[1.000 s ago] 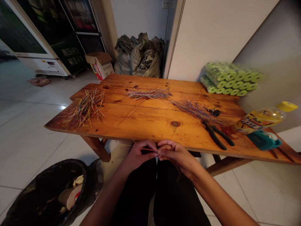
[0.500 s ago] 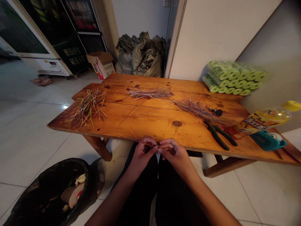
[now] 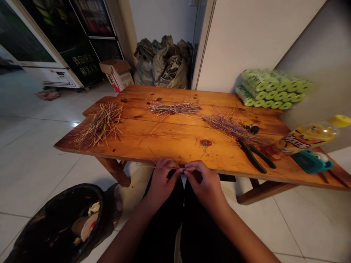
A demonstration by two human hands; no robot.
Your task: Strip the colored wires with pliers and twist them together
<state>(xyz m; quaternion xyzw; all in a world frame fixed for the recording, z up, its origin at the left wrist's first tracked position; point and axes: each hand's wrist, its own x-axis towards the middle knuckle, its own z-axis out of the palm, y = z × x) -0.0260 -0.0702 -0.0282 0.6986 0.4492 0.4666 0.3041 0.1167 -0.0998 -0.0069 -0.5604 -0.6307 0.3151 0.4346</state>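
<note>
At the near edge of the wooden table [image 3: 170, 146], my left hand [image 3: 166, 179] pinches a thin wire [image 3: 161, 167] whose loose ends stick out to the left. My right hand [image 3: 204, 180] is closed too, its thumb and fingertips meeting the left fingertips at the wire's end. The exact grip between the fingertips is too small to see. Beyond my hands lie three bundles of thin coloured wires: one on the left [image 3: 102, 126], one in the middle [image 3: 174, 107] and one on the right [image 3: 229, 126]. A few short wire scraps [image 3: 205, 146] lie near a knot in the wood.
Dark-handled pliers [image 3: 253, 157], a tilted drink bottle [image 3: 307, 138] and a teal tape dispenser [image 3: 311, 162] are on the right. Green-wrapped rolls [image 3: 274, 89] stand at the back right. A black-lined bin [image 3: 95, 193] stands on the floor at left; sacks [image 3: 164, 64] sit behind the table.
My left hand has turned slightly, and the wire's ends now point more level to the left. Both hands remain together at the table edge.
</note>
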